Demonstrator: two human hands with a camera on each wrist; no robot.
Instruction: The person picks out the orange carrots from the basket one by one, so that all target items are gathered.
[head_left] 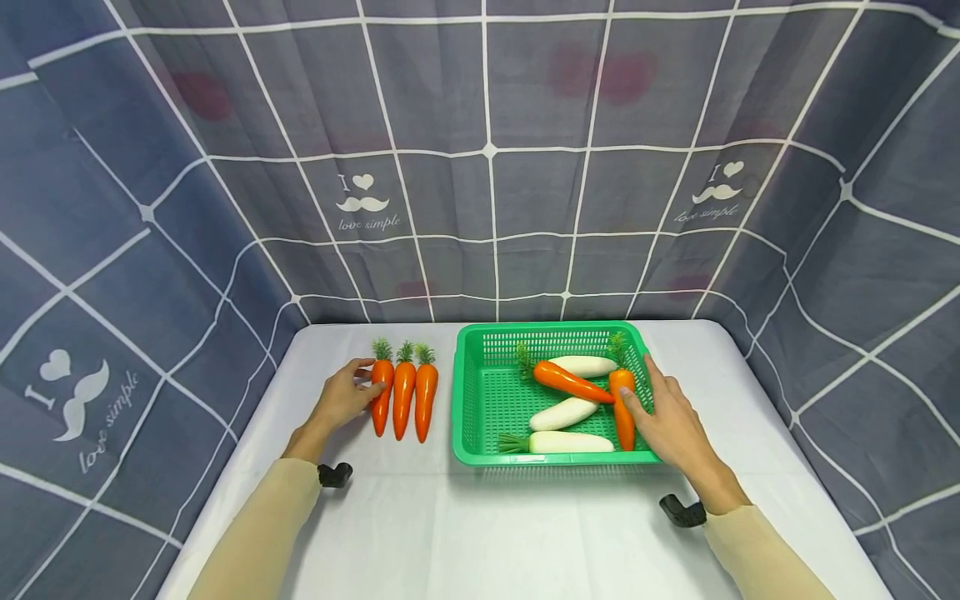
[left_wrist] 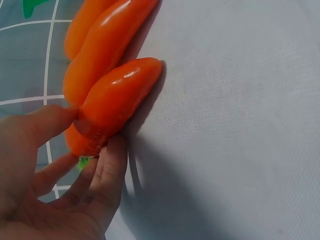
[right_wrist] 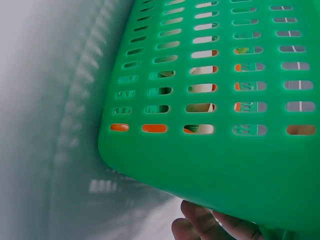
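Handling the leftmost carrot (head_left: 380,421)

The left hand (head_left: 345,402) pinches the leftmost carrot at its thick end, thumb on one side, fingers on the other. The carrot lies on the white tablecloth (head_left: 510,533), just beside the middle carrot (head_left: 403,396); a third carrot (head_left: 425,398) ends the row. The right hand (head_left: 677,427) straddles the right wall of the green perforated basket (head_left: 525,459), clamped on it with thumb inside and fingers outside; how firmly cannot be told. Inside lie two loose carrots (head_left: 573,382) and three white radishes (head_left: 572,442).

Recommended: apply light, even pressure. Hold the carrot parallel to its neighbour, leafy end away from the person. Avoid nudging the middle carrot, which could roll
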